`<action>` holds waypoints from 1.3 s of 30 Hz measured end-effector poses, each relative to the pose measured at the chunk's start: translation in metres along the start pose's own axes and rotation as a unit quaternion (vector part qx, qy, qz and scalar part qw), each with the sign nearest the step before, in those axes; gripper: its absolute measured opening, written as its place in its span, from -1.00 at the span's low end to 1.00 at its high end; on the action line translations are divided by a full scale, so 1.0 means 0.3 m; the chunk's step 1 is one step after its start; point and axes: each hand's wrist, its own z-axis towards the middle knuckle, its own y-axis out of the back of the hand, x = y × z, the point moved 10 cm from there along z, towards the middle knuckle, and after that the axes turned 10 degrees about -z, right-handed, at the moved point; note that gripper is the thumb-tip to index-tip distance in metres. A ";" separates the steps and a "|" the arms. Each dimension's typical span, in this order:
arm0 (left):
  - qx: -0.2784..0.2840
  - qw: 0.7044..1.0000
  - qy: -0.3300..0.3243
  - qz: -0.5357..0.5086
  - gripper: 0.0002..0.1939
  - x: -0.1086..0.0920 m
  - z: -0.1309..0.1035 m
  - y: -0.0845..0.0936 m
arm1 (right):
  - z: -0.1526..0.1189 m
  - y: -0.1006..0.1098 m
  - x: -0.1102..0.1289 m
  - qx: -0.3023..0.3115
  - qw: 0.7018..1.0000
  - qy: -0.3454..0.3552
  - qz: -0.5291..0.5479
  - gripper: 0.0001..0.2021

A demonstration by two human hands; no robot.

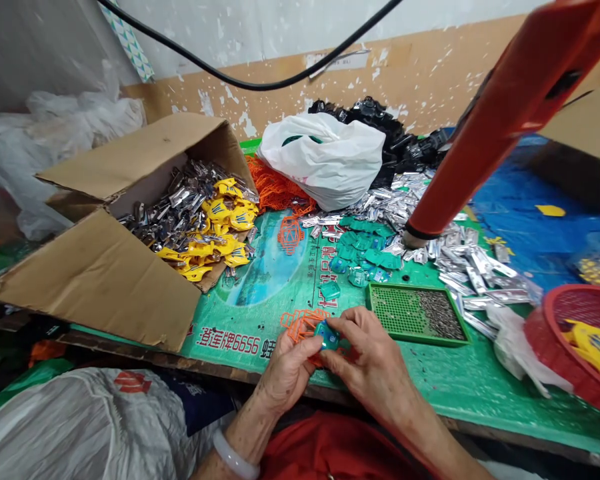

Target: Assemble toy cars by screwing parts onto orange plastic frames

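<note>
Both hands meet over the front edge of the green-covered table. My left hand (pixel 291 367) grips an orange lattice-like piece (pixel 300 324) together with a small teal plastic part (pixel 329 335). On the other side, my right hand (pixel 367 360) pinches the same teal part between thumb and fingers. A green tray (pixel 397 313) of small dark metal pins lies just right of my hands. Beyond them are a loose teal piece (pixel 329 290) and a pile of teal parts (pixel 363 250). The underside of the held part is hidden by my fingers.
An open cardboard box (pixel 130 280) at the left spills yellow and metallic pieces. A white bag (pixel 325 157) sits behind. Silvery strips (pixel 475 263) cover the right, near a slanted red post (pixel 500 120) and a red basket (pixel 555 333).
</note>
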 end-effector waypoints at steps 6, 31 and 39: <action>0.001 0.999 -0.025 0.037 -0.73 -0.012 -0.007 0.002 | -0.002 0.004 0.020 0.004 1.000 0.024 -0.003 -0.76; -0.033 0.996 -0.038 0.074 -0.79 -0.010 -0.001 0.036 | -0.032 -0.032 0.020 -0.042 0.999 0.014 0.029 -0.73; -0.041 0.996 -0.029 0.078 -0.72 -0.011 0.005 0.034 | -0.035 -0.053 0.005 -0.029 0.999 -0.005 0.019 -0.69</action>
